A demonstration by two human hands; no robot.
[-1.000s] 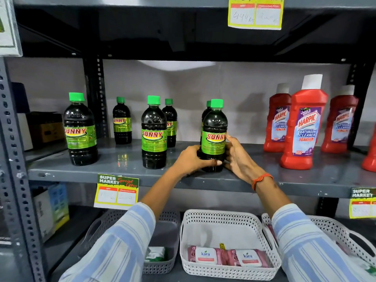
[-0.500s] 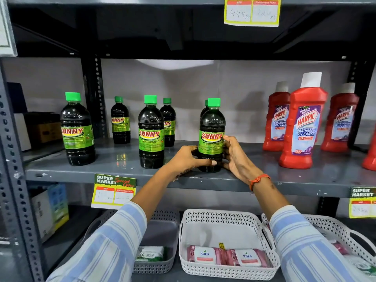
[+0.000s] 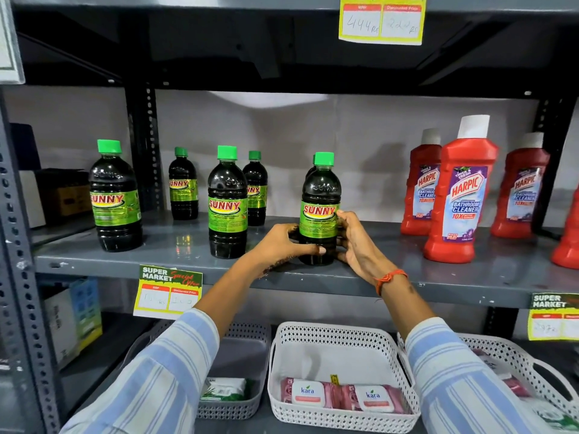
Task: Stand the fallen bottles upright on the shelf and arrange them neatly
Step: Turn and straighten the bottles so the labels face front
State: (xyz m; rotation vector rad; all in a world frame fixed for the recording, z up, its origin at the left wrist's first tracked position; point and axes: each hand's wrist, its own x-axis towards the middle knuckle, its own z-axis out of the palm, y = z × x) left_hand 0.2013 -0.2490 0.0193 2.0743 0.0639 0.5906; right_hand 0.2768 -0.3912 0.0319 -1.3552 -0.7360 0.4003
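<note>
Several dark Sunny bottles with green caps stand upright on the grey shelf (image 3: pixel 188 245). My left hand (image 3: pixel 282 242) and my right hand (image 3: pixel 354 242) wrap the base of the front Sunny bottle (image 3: pixel 320 208) near the shelf's front edge. Another Sunny bottle stands right behind it, mostly hidden. To the left stand a middle Sunny bottle (image 3: pixel 227 202) and a left Sunny bottle (image 3: pixel 115 195), with two smaller-looking ones (image 3: pixel 183 186) (image 3: pixel 257 189) at the back.
Red Harpic bottles (image 3: pixel 460 195) stand upright at the right of the shelf. A price tag (image 3: pixel 167 291) hangs on the front edge. White baskets (image 3: pixel 341 336) with wipes packs sit on the shelf below. A black upright post (image 3: pixel 142 145) stands at the back left.
Both hands have slid the front Sunny bottle slightly nearer the shelf's front edge and stay wrapped on it. The other bottles have not moved.
</note>
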